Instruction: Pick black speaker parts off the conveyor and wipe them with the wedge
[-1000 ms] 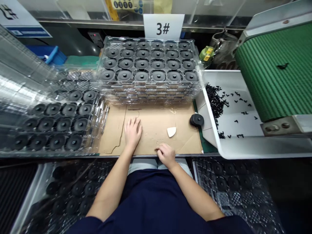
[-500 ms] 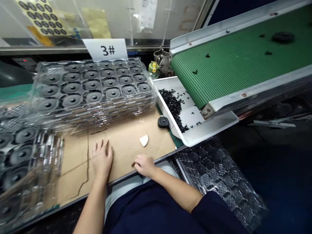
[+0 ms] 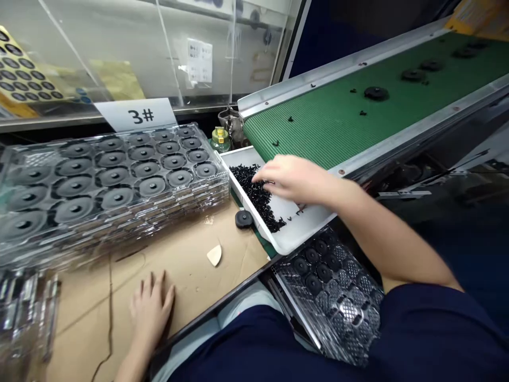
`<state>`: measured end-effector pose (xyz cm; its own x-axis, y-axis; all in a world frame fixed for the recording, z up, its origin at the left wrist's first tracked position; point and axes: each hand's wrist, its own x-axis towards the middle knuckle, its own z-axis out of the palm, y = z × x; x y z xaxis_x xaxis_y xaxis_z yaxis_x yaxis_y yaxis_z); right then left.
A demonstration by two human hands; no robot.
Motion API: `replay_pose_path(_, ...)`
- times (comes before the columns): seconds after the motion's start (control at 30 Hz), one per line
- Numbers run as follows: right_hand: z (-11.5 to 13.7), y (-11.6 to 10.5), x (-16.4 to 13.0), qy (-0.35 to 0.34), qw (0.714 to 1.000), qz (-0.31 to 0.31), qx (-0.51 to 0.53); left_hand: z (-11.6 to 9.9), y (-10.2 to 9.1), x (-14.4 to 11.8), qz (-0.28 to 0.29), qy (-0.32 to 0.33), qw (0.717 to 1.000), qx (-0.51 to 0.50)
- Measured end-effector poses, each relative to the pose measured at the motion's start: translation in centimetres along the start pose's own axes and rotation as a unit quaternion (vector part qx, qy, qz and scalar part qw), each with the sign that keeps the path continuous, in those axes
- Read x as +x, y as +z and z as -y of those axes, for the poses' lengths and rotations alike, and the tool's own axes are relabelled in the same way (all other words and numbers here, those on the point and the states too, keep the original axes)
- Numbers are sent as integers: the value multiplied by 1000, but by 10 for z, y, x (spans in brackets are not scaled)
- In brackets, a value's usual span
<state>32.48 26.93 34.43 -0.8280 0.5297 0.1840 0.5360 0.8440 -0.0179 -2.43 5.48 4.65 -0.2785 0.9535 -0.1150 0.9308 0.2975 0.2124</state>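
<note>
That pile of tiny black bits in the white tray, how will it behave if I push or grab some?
The black bits lie loose in the white tray, so a push by the right hand would probably scatter them. They look very light and small; strays already sit apart. Pinching one could be fiddly, and a handful would likely spill.

The person's left hand lies flat, palm down, fingers together and pointing forward, with the bare forearm running back toward the body at the lower left. The right arm is stretched forward and to the right, bare from a dark short sleeve at the elbow. The right hand is held palm down, fingers loosely curled and pointing left, with nothing visibly gripped.
</note>
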Motion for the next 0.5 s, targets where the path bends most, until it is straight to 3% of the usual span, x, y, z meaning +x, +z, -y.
replay_pose_path(0.13, -137, -17, 17, 115, 990, 16, -75, -11, 7, -2, -34, -33, 999, 12)
replay_pose_path(0.2, -195, -31, 20, 254, 963, -19, -91, -14, 13, -3, -62, -37, 997, 23)
replay_pose_path(0.27, -236, -47, 17, 431, 892, -65, -116, -14, 19, -4, -82, -39, 995, 34)
replay_pose_path(0.4, -275, -76, -5, 622, 754, -138, -159, -7, 32, -4, -101, -40, 993, 39)
replay_pose_path(0.47, -284, -81, -23, 735, 636, -188, -142, -5, 36, -5, -106, -44, 993, 35)
replay_pose_path(0.5, -287, -80, -32, 768, 590, -215, -124, -6, 37, -5, -106, -49, 993, 30)
